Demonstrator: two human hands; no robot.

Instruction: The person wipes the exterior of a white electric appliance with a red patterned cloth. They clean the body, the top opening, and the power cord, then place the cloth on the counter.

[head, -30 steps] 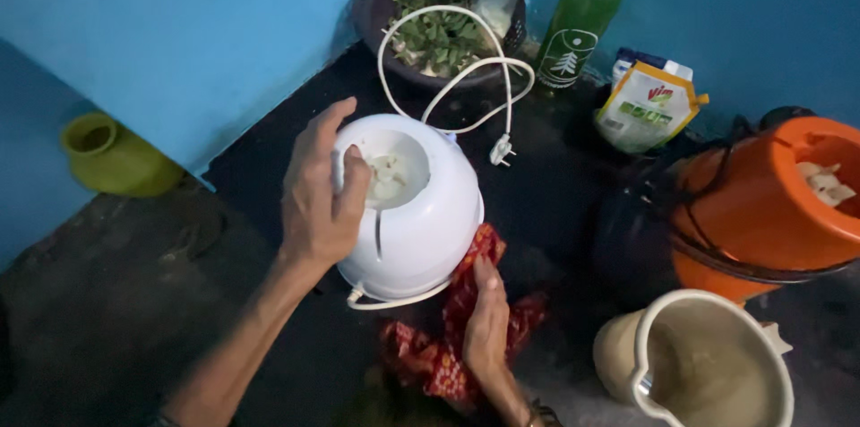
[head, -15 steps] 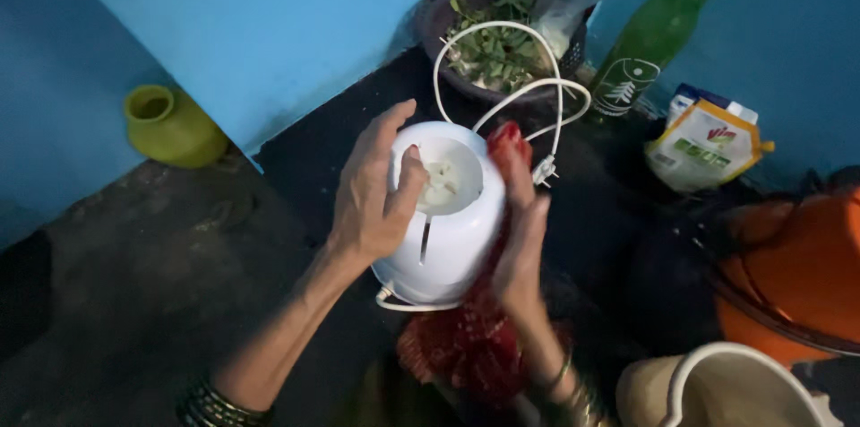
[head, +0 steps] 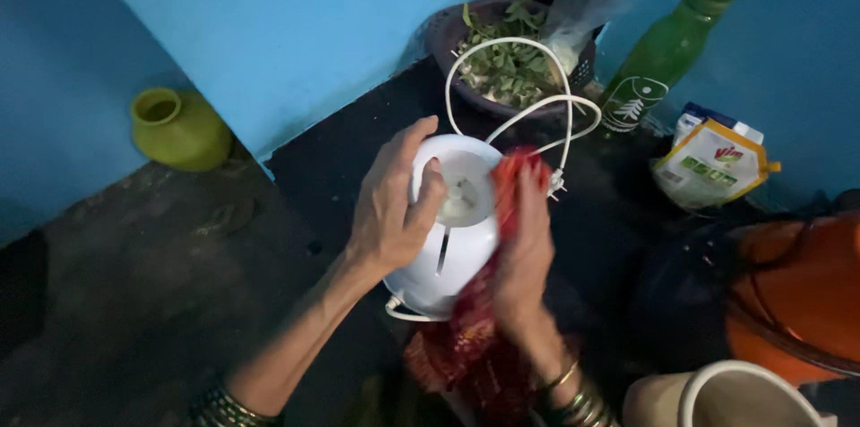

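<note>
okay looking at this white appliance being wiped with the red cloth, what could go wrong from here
The white power cord loops loose behind the white appliance base, its plug dangling near the red cloth; the right hand might snag it. The left hand grips only one side of the rounded base, so it could slip or tip. A tug on the cord might also disturb the bowl of green leaves just behind.

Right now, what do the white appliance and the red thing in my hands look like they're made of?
White appliance: probably plastic, smooth with a faint sheen. Red cloth: soft fabric, matte, since it folds and drapes under the right hand.
</note>
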